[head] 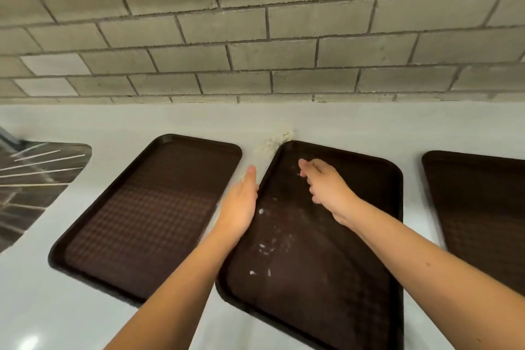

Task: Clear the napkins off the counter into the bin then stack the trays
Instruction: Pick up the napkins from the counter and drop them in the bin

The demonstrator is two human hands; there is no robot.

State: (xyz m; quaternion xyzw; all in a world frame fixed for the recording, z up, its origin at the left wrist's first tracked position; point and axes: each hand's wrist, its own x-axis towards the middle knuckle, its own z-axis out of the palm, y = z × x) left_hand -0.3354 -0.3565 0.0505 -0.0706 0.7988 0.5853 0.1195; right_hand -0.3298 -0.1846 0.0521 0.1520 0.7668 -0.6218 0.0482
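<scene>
Tabletop opening [37, 179]: a dark cut-out well left of the middle tray [312, 258], beyond the left tray; lined dark flooring shows through it.
Left tray [147, 216]: brown and bare, flat on the white tabletop [71, 307], just left of the middle tray with a narrow strip of tabletop between them.
My left hand [241, 204]: flat and edge-on, fingers straight and together, holding nothing. It lies along the middle tray's left rim, in the strip between the two trays. I cannot tell whether it presses on the rim.
Napkin [273, 142]: a pale crumpled bit, blurred, on the tabletop at the middle tray's far left corner.
Middle tray: brown, turned a little askew.
Scraps [262, 247]: small white flecks scattered over the middle tray's left half.
My right hand [324, 185]: over the middle tray's far half, palm down, fingers bent loosely downward. I cannot tell whether they pinch a fleck.
Right tray [477, 207]: brown, right of the middle tray, cut off by the picture's edge.
Tiled wall [255, 23]: grey brick-pattern tiles behind the middle tray.
</scene>
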